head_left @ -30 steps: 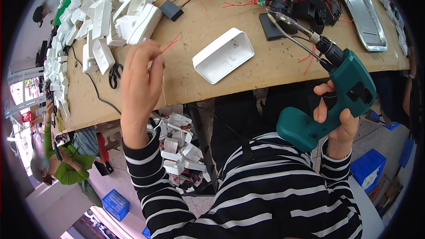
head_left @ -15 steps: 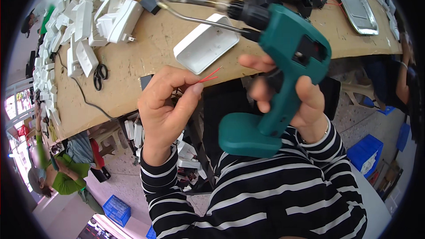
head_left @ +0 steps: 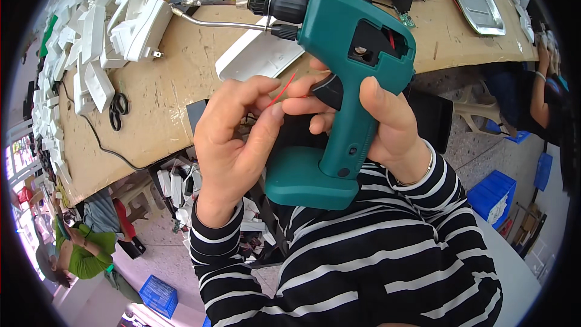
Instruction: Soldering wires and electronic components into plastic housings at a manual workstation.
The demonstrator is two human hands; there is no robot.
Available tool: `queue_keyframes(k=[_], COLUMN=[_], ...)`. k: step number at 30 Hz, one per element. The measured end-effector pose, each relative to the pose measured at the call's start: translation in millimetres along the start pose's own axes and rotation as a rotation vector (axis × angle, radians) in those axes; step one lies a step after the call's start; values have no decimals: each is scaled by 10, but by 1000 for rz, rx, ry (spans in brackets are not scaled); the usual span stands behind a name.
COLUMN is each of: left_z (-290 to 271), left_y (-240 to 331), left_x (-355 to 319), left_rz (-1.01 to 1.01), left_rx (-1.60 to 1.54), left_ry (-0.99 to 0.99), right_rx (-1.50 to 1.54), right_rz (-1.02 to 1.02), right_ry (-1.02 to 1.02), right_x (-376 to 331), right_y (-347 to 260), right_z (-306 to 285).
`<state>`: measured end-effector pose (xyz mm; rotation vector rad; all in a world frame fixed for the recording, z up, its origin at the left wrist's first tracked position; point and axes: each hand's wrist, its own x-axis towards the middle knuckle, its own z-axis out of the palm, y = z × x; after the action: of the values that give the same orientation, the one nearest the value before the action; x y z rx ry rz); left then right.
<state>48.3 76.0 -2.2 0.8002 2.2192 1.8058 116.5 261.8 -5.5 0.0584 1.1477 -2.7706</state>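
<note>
My right hand is wrapped round the handle of a green soldering gun, its fingers near the black trigger. The gun's metal tip and a thin bent feed tube point left over the table. My left hand pinches thin red wires between thumb and fingertips, close to the right hand's fingertips. Whatever the wires join onto is hidden inside the left hand. Beyond both hands, a white plastic housing lies with its hollow side up, partly covered by the gun.
White plastic cases are heaped at the left, beside black scissors and a dark cable. Black parts and red wires lie at the back, near a metal tray. Other people sit at both sides. A blue crate stands at right.
The soldering gun has moved left and slightly up, bringing my right fingertips up to the red wires. My left hand keeps its pinch. The view has shifted a little to the right.
</note>
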Motion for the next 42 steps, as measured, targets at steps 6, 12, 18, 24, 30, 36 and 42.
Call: queue_keyframes(k=[6, 12, 18, 24, 30, 36, 42], left_z=[12, -5, -40, 2, 8, 37, -7], left_y=[30, 29, 137, 236, 221, 250, 118], left_x=[70, 36, 36, -14, -43, -103, -31], left_rz=[251, 134, -86, -87, 141, 149, 296], left_rx=[224, 208, -133, -109, 57, 157, 160], left_ry=[69, 48, 53, 20, -28, -44, -49], right_rx=[16, 17, -460, -536, -564, -616, -454], right_rz=[-14, -21, -238, -340, -373, -359, -258], right_ry=[17, 11, 193, 263, 286, 305, 361], right_x=[23, 15, -134, -149, -147, -157, -128], right_y=[-5, -50, -194, -17, 71, 86, 42], right_z=[-18, -70, 45, 252, 296, 281, 317])
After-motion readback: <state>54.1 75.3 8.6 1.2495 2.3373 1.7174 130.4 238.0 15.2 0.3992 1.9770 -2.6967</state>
